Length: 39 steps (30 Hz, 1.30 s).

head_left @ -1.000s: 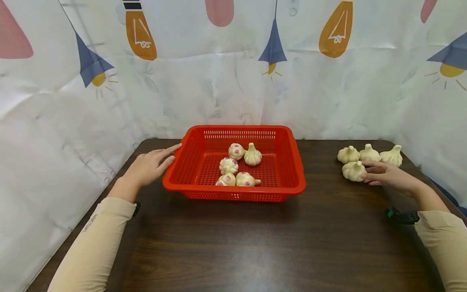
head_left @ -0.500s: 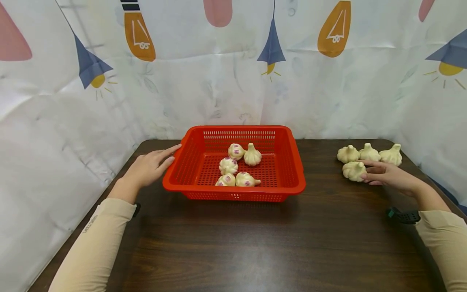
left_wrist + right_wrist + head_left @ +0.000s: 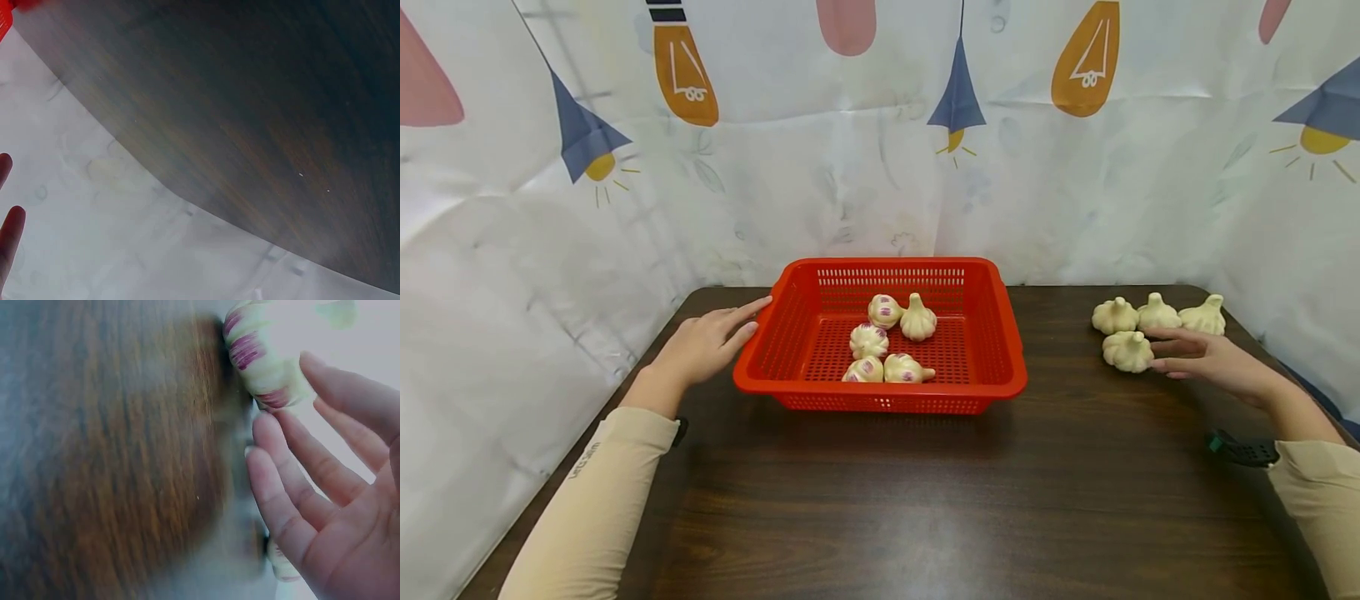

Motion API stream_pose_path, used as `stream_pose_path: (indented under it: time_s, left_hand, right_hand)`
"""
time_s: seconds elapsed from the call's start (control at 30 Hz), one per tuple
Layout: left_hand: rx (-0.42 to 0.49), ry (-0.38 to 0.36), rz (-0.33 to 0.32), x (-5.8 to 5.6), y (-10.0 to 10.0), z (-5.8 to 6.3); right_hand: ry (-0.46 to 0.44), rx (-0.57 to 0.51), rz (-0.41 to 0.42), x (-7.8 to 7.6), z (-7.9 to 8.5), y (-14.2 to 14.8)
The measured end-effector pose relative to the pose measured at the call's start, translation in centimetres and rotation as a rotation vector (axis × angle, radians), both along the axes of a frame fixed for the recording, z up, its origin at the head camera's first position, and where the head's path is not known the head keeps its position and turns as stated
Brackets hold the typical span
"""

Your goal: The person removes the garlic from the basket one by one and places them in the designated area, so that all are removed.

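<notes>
In the head view my left hand (image 3: 700, 343) lies at the left rim of a red plastic basket (image 3: 887, 388), fingers extended, the index fingertip right at the edge. Only two of its fingertips (image 3: 11, 234) show in the left wrist view. To the right, my right hand (image 3: 1213, 367) is beside a garlic bulb (image 3: 1126, 353), its fingertips close to the bulb's right side. The right wrist view shows relaxed, spread fingers holding nothing, just below a purple-streaked garlic bulb (image 3: 247, 353). Behind the front bulb sit three more: a left one (image 3: 1115, 316), a middle one (image 3: 1158, 312) and a right one (image 3: 1203, 317).
Several garlic bulbs (image 3: 904, 368) with purple streaks lie inside the basket. Everything rests on a dark wooden table (image 3: 880, 500). A white curtain (image 3: 880, 183) printed with lamps and bulbs hangs around its back and sides.
My right hand has eased off the front garlic bulb, its fingers opening and moving slightly right. That bulb stays standing in place. The left hand and basket have not moved.
</notes>
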<state>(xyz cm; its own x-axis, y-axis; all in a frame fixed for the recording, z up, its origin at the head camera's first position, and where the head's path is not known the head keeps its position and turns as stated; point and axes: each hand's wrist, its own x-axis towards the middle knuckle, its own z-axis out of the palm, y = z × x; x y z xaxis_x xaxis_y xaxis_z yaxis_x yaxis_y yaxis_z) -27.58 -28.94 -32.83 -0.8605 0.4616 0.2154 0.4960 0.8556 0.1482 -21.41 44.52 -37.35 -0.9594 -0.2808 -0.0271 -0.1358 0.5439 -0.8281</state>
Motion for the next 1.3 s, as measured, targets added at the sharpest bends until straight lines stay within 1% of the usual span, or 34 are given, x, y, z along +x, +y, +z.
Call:
stream_pose_path:
  time_s: [0.23, 0.37, 0.47, 0.6, 0.67, 0.73, 0.87, 0.97, 1.07, 1.2, 1.3]
  left_hand:
    - [0.008, 0.012, -0.003, 0.0, 0.1, 0.0]
    - [0.007, 0.001, 0.002, 0.1, 0.1, 0.0]
    - [0.006, -0.003, 0.006, 0.1, 0.1, 0.1]
    - [0.002, -0.004, 0.005, 0.1, 0.1, 0.1]
    - [0.001, -0.004, 0.005, 0.1, 0.1, 0.1]
    - [0.002, -0.004, 0.004, 0.1, 0.1, 0.1]
    - [0.007, -0.001, 0.002, 0.1, 0.2, 0.2]
    - [0.005, 0.002, 0.001, 0.1, 0.2, 0.2]
    - [0.002, 0.002, 0.003, 0.0, 0.2, 0.1]
    - [-0.004, -0.001, 0.005, 0.0, 0.1, 0.0]
    - [-0.006, 0.001, 0.005, 0.0, 0.0, 0.0]
  right_hand:
    - [0.093, 0.092, -0.048, 0.9, 0.7, -0.1]
    - [0.143, 0.126, -0.106, 1.4, 1.3, -0.2]
    - [0.193, 0.095, -0.141, 1.6, 1.7, -0.4]
    - [0.269, -0.002, -0.156, 1.7, 2.3, -1.1]
    - [0.295, -0.03, -0.173, 1.7, 2.6, -1.5]
    - [0.316, -0.03, -0.201, 1.8, 3.0, -2.1]
    - [0.332, -0.016, -0.225, 1.8, 3.9, -3.2]
    - [0.326, 0.018, -0.234, 1.7, 4.8, -4.0]
    - [0.322, 0.075, -0.237, 1.6, 5.8, -4.8]
    - [0.323, 0.118, -0.216, 1.2, 7.2, -6.5]
    - [0.326, 0.102, -0.18, 0.8, 8.1, -7.9]
